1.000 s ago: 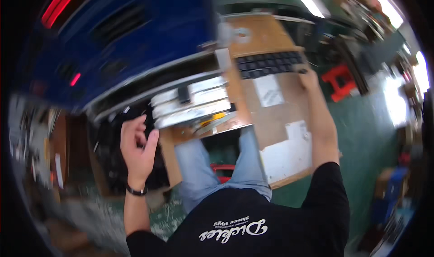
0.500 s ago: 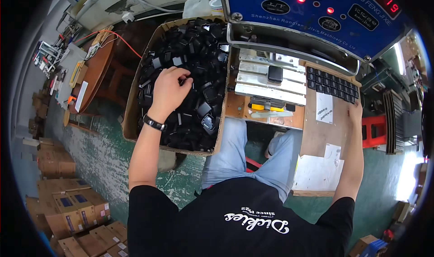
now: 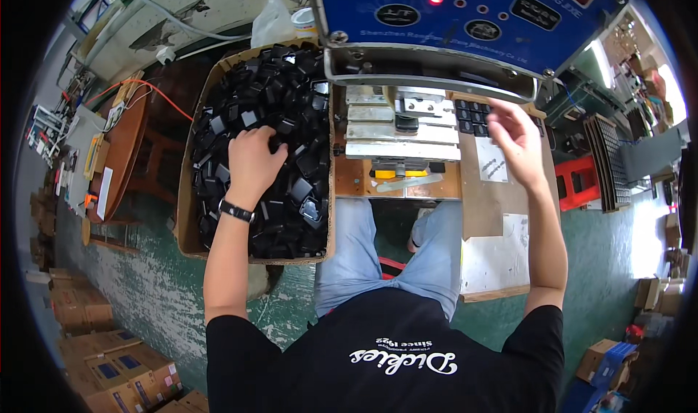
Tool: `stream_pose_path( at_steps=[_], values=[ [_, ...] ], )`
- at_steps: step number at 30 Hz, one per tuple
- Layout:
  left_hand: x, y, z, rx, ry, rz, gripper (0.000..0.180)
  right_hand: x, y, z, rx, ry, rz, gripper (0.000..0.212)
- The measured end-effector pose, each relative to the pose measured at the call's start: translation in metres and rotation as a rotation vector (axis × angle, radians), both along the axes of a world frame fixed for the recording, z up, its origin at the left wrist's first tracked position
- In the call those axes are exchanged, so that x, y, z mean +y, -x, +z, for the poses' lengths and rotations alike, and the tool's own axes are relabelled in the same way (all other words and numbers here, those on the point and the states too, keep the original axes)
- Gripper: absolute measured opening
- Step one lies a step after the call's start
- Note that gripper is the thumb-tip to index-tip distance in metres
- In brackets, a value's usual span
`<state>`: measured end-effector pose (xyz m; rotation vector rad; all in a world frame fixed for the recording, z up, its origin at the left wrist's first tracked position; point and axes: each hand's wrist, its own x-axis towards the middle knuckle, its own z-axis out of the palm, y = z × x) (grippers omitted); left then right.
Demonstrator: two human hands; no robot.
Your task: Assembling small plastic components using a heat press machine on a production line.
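Left hand (image 3: 251, 162) sunk palm-down into the cardboard box (image 3: 183, 217) of black plastic parts (image 3: 291, 100), fingers curled into the heap; whether a part is actually pinched cannot be told. Same spot as half a second ago, so probably still picking. Right hand (image 3: 518, 140) changed: half a second ago resting far right on the table, now lifted and brought in over the tray of small black pieces (image 3: 472, 115), fingers loosely spread, holding nothing visible. Judged as reaching toward the metal fixture (image 3: 401, 131) while the left fetches the next part. Fixture sits under the blue machine panel (image 3: 465, 13), a dark piece on its plates, a yellow block (image 3: 396, 171) at its front edge. On the brown table (image 3: 480, 202): one small white printed label (image 3: 494, 160) just below the tray, one larger white sheet (image 3: 498, 249) nearer the body. Brown cartons with blue labels (image 3: 116, 362) stacked on the green floor, lower left. Red stool (image 3: 578, 184) to the right.
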<state>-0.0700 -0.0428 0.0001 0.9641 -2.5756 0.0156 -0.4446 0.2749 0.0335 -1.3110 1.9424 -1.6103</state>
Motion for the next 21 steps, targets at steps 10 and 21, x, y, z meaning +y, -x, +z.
stream_pose_path(
  at_steps=[10,21],
  values=[
    [0.042,0.023,0.043,0.556,-0.212,-0.149,0.019,-0.072,-0.064,0.026,0.209,-0.281,0.169,0.05],
    [0.1,0.145,0.039,0.53,0.22,-0.395,0.031,-0.037,-0.024,-0.009,-0.037,0.116,-0.008,0.052]
  ],
)
